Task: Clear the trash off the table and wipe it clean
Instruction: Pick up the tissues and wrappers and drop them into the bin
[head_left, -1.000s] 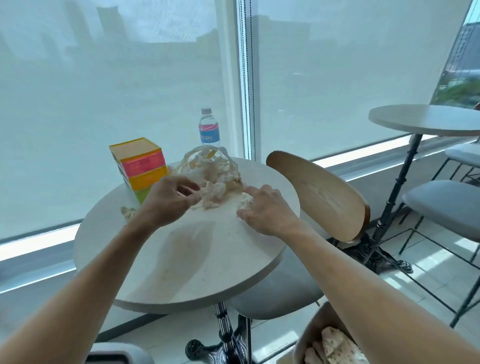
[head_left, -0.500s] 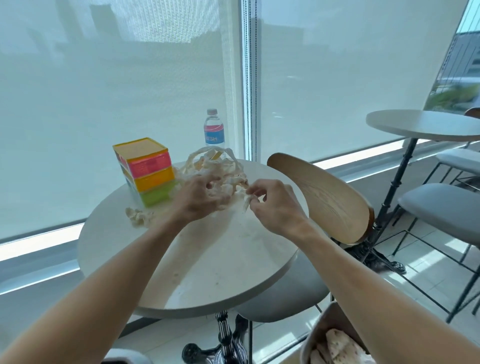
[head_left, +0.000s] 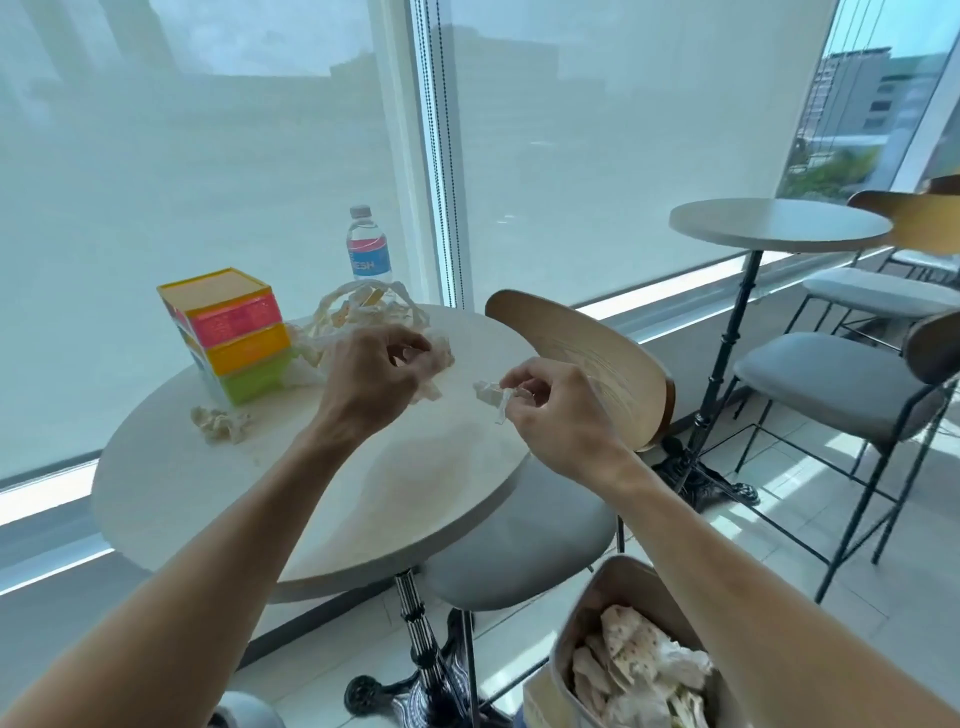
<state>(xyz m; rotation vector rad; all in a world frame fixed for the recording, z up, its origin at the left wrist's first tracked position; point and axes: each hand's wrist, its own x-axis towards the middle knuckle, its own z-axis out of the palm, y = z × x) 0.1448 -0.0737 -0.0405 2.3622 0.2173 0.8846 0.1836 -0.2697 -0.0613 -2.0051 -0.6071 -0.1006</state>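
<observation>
Two hands over the round table (head_left: 218, 499). We see right hand (head_left: 558, 415) pinching a crumpled tissue scrap (head_left: 491, 396), fingers curled, just above the top. Left hand (head_left: 376, 376) grips wadded tissue (head_left: 434, 369) by the plastic bag (head_left: 358, 317). One more wad (head_left: 219, 423) lies near the colored box (head_left: 231, 332); bin (head_left: 623, 670) on floor w/ paper trash.

My box (head_left: 228, 335) is banded yellow, pink, orange and green. The water bottle (head_left: 368, 248) wears a pink-and-blue label. My round table (head_left: 270, 499) is cream.

A round pale table (head_left: 291, 499) carries a colourful box (head_left: 231, 332), a crumpled tissue (head_left: 221, 423) near its left edge, and a tissue pile (head_left: 363, 317) at the far edge.
</observation>
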